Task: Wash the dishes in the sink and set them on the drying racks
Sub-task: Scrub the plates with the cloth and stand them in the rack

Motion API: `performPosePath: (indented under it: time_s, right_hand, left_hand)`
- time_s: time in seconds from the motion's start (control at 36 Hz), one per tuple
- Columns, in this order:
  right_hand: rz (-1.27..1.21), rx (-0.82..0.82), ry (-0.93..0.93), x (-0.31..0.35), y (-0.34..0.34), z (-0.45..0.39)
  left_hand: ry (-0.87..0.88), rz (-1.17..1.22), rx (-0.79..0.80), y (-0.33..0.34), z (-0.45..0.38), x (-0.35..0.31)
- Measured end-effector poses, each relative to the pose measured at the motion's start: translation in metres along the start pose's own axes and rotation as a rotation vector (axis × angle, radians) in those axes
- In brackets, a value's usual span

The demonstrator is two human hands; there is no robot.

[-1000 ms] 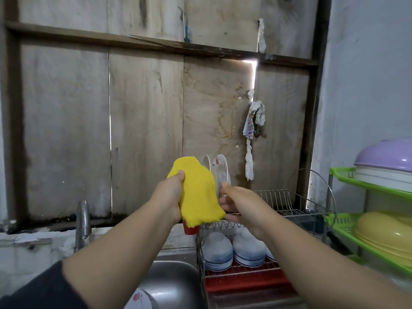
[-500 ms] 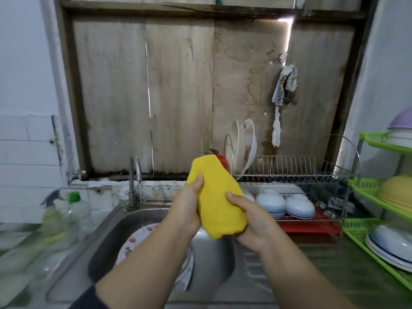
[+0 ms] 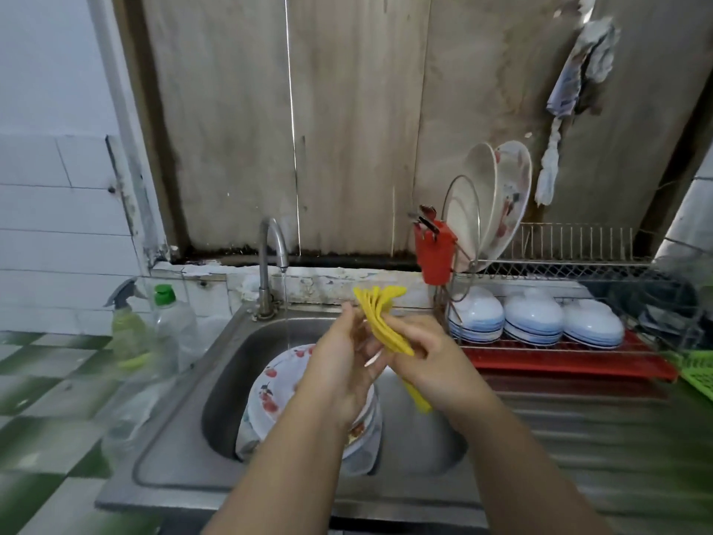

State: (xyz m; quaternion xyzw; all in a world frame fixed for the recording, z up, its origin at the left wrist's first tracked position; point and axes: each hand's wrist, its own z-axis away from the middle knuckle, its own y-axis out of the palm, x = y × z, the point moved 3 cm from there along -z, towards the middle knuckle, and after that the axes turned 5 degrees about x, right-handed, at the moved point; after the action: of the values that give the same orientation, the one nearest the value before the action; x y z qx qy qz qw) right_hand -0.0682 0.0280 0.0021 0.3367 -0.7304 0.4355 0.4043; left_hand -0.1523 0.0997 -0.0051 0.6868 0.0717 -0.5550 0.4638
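Evidently a preparatory step is in hand: a soft yellow cleaning cloth (image 3: 380, 329), gathered into folds, is held above the stainless-steel sink (image 3: 181, 430) at the centre of the frame. It is gripped by the right hand (image 3: 428, 361), whose fingers are curled round its middle, while its left edge is touched by the fingertips of the left hand (image 3: 339, 364); whether that hand actually pinches it cannot be told. The cloth's upper end is fanned into ridges and its lower end hangs down below the right hand. A thin stream of water is being let out of the curved metal tap (image 3: 270, 264) just left of the hands. Below them, a stack of white plates with red floral print (image 3: 277, 384) is seen tilted in the basin, apparently still unwashed. To the right, upturned white bowls with blue rims (image 3: 534, 320) are set on the lower tier of a wire drying rack (image 3: 578, 245), with plates stood upright above. Next, it is judged, the cloth must be wetted or soaped, perhaps from the clear green-capped bottle (image 3: 169, 322) at the left, and a plate lifted out.
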Motion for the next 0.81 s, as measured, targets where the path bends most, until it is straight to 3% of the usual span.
performPosePath:
  time_s: [0.19, 0.36, 0.81]
  right_hand:
    - [0.125, -0.093, 0.007, -0.022, 0.034, -0.028]
    - [0.017, -0.170, 0.153, -0.041, 0.049, -0.044]
    - [0.061, -0.219, 0.154, -0.057, 0.054, -0.062]
  left_hand:
    - [-0.046, 0.050, 0.056, -0.043, -0.011, -0.003]
    - [-0.087, -0.084, 0.145, -0.066, -0.023, 0.003]
    - [-0.049, -0.381, 0.169, -0.087, -0.045, 0.005]
